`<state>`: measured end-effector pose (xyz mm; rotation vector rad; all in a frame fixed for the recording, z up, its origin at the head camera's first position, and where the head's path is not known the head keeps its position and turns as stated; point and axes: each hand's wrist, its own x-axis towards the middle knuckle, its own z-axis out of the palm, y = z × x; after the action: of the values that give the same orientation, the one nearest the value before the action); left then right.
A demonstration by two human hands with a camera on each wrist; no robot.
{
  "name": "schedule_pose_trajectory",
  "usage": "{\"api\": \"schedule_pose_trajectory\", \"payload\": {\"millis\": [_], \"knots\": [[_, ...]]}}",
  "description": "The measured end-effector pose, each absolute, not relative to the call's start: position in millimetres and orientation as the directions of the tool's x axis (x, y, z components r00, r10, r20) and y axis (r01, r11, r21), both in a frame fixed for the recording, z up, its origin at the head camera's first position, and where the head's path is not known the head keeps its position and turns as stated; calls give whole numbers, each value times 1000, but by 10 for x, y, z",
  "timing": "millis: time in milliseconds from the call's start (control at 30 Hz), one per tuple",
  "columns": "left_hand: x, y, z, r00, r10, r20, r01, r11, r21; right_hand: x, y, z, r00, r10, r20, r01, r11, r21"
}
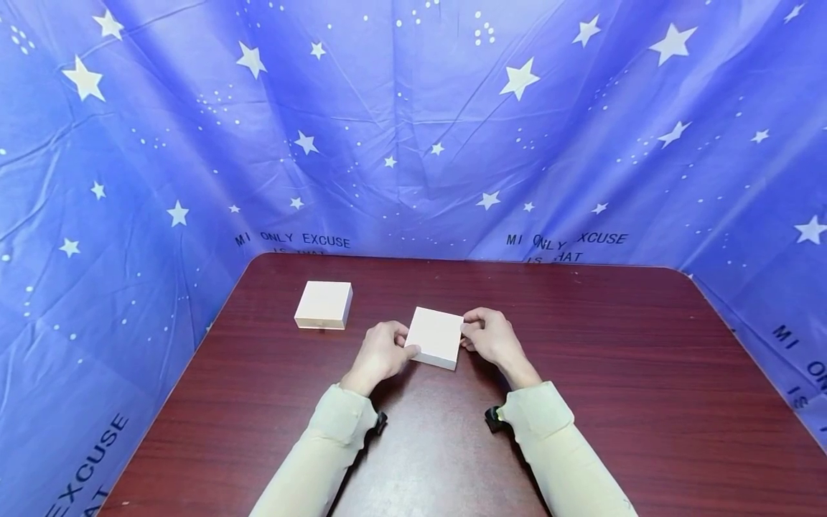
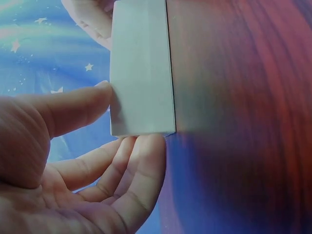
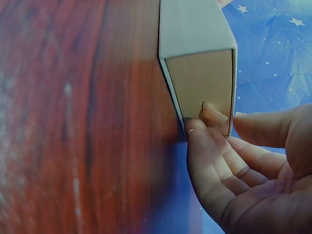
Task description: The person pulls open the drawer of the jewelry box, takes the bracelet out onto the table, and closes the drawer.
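Observation:
A white drawer box [image 1: 434,336] lies flat near the middle of the table, turned slightly. My left hand [image 1: 382,350] grips its left end; the thumb is on the top edge and the fingers are against the end face, as the left wrist view shows. At the opposite end is my right hand [image 1: 494,337], its thumb at the top edge and its fingertips on the beige drawer front [image 3: 199,83]. Beside those fingertips, a small ribbon pull tab [image 3: 213,115] sticks out of the drawer front. The drawer sits within its sleeve.
A second white drawer box [image 1: 324,304] stands farther back on the left, its drawer front facing me. The dark red wooden table [image 1: 581,345] has rounded far corners. A blue curtain [image 1: 400,108] with white stars hangs behind and along both sides.

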<state>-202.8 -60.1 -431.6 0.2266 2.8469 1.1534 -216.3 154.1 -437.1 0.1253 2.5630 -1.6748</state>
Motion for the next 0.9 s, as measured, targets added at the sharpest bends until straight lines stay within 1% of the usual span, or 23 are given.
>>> {"api": "schedule_pose_trajectory", "payload": {"millis": [500,900], "knots": [[-1986,-580,-4284,-978,208,-22,133,699,703,-2172,1548,-4377,-996,25,-84,85,503,-860],[-1972,-561,-4278,-979,202,-34,118,693,711,-2161,1565,-4381,-996,25,-87,87,520,-849]]}}
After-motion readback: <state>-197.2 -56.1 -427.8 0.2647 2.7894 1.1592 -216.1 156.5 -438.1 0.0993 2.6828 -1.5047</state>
